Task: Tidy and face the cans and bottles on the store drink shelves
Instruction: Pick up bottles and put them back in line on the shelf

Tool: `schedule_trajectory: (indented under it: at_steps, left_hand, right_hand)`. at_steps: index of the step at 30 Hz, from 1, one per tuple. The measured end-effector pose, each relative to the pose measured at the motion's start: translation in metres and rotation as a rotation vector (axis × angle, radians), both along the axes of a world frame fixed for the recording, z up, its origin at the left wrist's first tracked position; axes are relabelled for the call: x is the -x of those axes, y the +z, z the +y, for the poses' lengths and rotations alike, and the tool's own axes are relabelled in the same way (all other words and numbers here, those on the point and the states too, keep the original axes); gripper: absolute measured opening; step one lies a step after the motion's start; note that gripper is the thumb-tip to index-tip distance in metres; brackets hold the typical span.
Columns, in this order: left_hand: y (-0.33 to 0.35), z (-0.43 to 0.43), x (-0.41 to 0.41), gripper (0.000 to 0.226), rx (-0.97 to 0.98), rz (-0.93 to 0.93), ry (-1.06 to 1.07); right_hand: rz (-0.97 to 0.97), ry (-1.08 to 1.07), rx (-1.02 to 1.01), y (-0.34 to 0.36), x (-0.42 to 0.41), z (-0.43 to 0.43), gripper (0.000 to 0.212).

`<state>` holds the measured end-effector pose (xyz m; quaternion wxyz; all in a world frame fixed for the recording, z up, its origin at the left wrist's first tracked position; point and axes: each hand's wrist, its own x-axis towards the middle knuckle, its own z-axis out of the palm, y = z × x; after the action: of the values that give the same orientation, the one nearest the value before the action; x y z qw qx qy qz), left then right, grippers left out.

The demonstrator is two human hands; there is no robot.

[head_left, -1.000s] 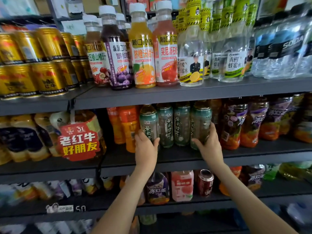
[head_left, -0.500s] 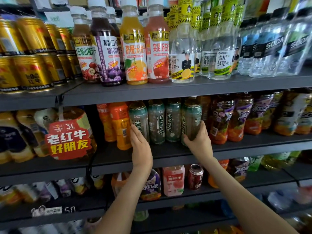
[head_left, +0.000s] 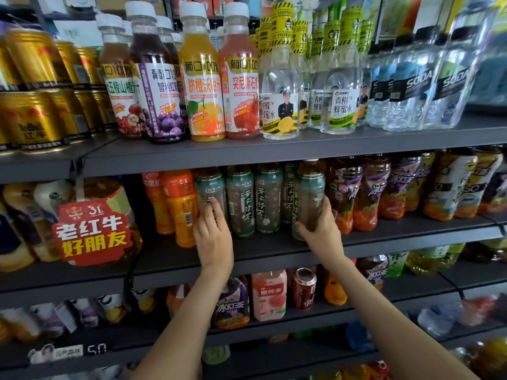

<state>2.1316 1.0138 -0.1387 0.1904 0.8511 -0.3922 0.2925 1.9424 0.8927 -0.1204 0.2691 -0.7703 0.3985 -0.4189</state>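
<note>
Reaching onto the middle shelf, both hands worked a row of four green-labelled jasmine tea bottles. The right hand was wrapped around the rightmost tea bottle, which tilted slightly beside the iced tea bottles. The left hand lay open, fingers pressed against the leftmost tea bottle, next to the orange juice bottles.
</note>
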Motion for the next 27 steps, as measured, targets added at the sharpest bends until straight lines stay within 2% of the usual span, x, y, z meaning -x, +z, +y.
schedule_trajectory:
  at_steps: [3, 6, 11, 14, 19, 27]
  left_hand:
    - [-0.002, -0.003, 0.010, 0.098, 0.031, 0.003, -0.009]
    - [-0.003, -0.009, 0.023, 0.096, 0.088, -0.012, -0.088]
    - [-0.006, -0.019, 0.045, 0.103, 0.032, 0.034, -0.109]
    - [-0.007, -0.022, 0.057, 0.101, -0.012, 0.095, -0.105]
    - [-0.001, -0.029, 0.079, 0.096, -0.004, 0.092, -0.108]
    - [0.011, -0.070, 0.156, 0.080, 0.184, -0.057, -0.407]
  right_hand:
    - [0.042, 0.082, -0.005, 0.003, -0.008, 0.001, 0.103]
    - [0.083, 0.144, -0.036, 0.007, -0.015, -0.002, 0.103]
    - [0.085, 0.185, -0.015, 0.004, -0.012, -0.013, 0.102]
    - [0.079, 0.200, -0.011, 0.002, -0.009, -0.021, 0.099]
    - [0.130, 0.264, 0.063, 0.004, -0.001, -0.024, 0.103]
    - [-0.032, 0.121, 0.391, -0.003, 0.070, -0.029, 0.062]
